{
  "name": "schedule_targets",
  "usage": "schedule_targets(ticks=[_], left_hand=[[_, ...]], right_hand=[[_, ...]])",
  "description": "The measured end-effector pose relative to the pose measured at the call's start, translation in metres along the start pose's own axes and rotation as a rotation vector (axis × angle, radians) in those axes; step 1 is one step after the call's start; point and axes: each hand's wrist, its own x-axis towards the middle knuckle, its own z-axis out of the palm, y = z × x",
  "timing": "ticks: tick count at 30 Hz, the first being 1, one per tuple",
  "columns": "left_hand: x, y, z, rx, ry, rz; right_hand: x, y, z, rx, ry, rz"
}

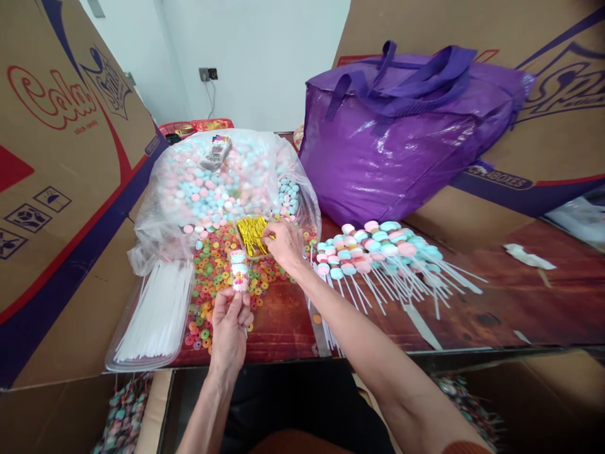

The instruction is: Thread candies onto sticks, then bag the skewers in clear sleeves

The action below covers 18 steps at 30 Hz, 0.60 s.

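Observation:
My left hand (pixel 230 321) pinches the stick of a wrapped candy skewer (pixel 239 270), holding it upright over the scattered ring candies (pixel 215 268). Reaching forward, my right hand (pixel 283 243) closes its fingertips on the bundle of gold twist ties (pixel 250 234). To the right lies a fanned pile of finished candy skewers (pixel 378 249) with white sticks pointing toward me.
A large clear bag of pastel candies (pixel 222 183) stands behind the ties. White sticks fill a clear tray (pixel 154 315) at left. A purple tote bag (pixel 401 132) and cardboard boxes (pixel 57 157) ring the brown table (pixel 520 302). More candy lies below the table edge.

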Motion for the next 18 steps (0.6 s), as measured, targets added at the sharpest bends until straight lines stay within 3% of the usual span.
schedule_targets(ticks=[6, 12, 15, 18], left_hand=[[0.002, -0.001, -0.001, 0.003, 0.009, 0.000], [0.003, -0.001, 0.000, 0.009, 0.012, 0.001], [0.004, 0.000, 0.000, 0.020, 0.024, -0.005], [0.004, 0.001, 0.000, 0.036, 0.023, -0.006]], right_hand=[[0.000, 0.003, -0.002, 0.047, -0.056, 0.020], [0.002, 0.004, -0.006, 0.048, -0.015, -0.002], [-0.014, 0.006, -0.015, 0.122, 0.044, -0.154], [-0.049, 0.009, -0.021, 0.348, -0.052, -0.376]])
